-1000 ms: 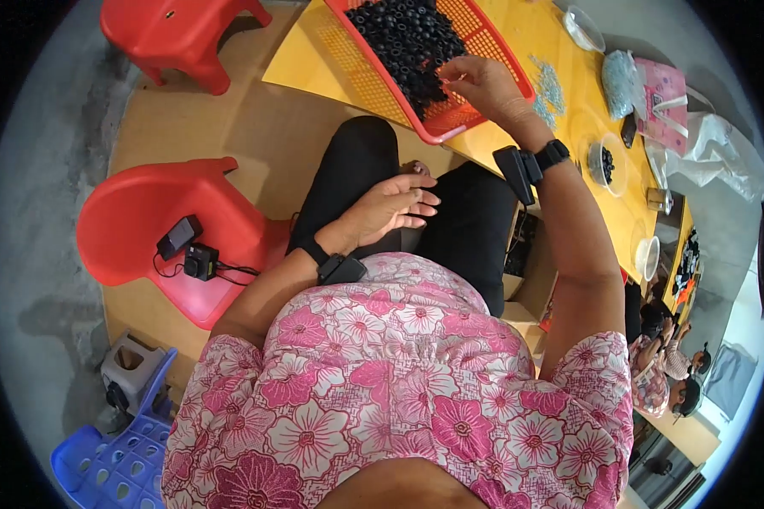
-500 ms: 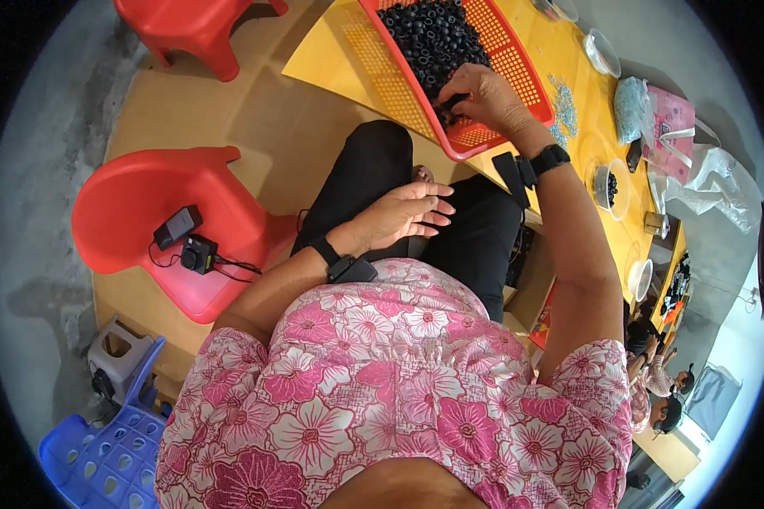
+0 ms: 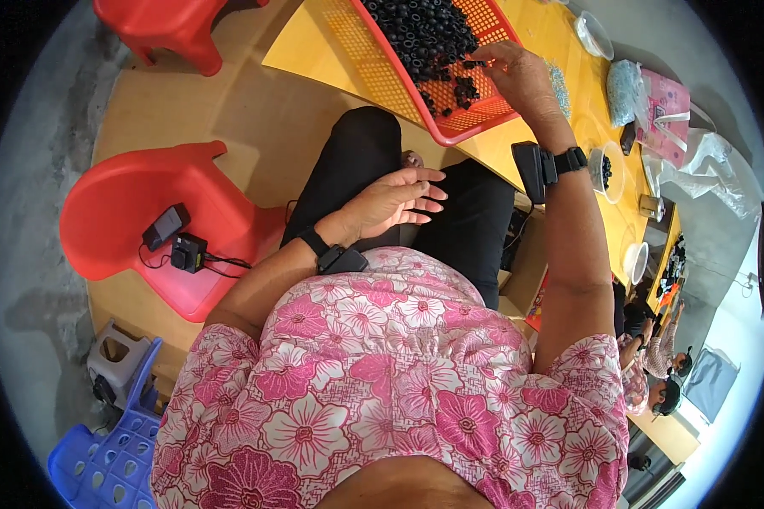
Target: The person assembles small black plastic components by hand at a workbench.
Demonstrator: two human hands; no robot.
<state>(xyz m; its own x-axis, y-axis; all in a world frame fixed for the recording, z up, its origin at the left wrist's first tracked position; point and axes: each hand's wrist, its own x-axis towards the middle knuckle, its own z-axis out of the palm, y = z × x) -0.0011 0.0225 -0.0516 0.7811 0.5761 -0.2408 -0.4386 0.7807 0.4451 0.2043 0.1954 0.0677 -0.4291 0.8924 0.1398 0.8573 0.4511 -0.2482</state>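
Note:
A red-orange plastic basket (image 3: 440, 134) with mesh sides sits tilted across the table edge, holding a heap of small black rings (image 3: 416, 38). Over its right part is my right hand (image 3: 522, 81), its fingers bent together at the edge of the heap. What is between the fingertips is too small to make out. A few loose clusters of black rings lie on the basket floor below that hand. My left hand (image 3: 390, 204) rests above my lap, fingers stretched out and slightly apart, with nothing in it. Both wrists wear black straps with small black devices.
The yellow table (image 3: 560, 34) carries a pile of pale small pieces (image 3: 558, 89), clear plastic tubs (image 3: 592, 36), a pink bag (image 3: 664, 114) and a tin (image 3: 651, 207). At left stands a red chair (image 3: 119, 195) bearing black devices (image 3: 187, 252). Other people (image 3: 654, 390) sit at far right.
My right hand has drawn back to the right and up from the basket's near end, uncovering loose black rings there. My left hand keeps its pose; the whole view has shifted slightly.

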